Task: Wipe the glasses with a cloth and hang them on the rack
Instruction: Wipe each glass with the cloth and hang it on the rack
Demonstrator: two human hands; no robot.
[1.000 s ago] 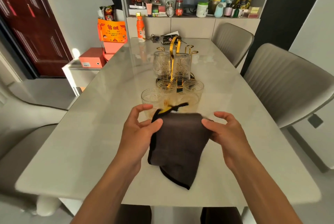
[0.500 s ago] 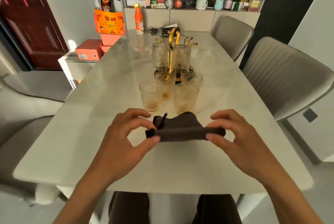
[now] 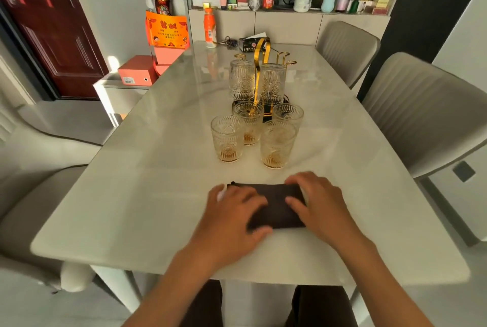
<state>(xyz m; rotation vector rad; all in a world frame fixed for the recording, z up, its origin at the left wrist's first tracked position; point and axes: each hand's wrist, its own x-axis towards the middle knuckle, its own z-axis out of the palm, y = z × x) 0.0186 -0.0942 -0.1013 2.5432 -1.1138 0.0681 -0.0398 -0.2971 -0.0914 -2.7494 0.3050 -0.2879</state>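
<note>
Cloth [image 3: 279,205] flat near table [image 3: 131,208] edge, under both hands' fingers [image 3: 253,201].

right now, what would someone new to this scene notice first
Both hands lie on a dark folded cloth near the front edge of the pale table: the left hand on its left part, the right hand on its right. Just beyond stand four upright patterned glasses, and behind them a gold rack holds two more glasses upside down.
</note>
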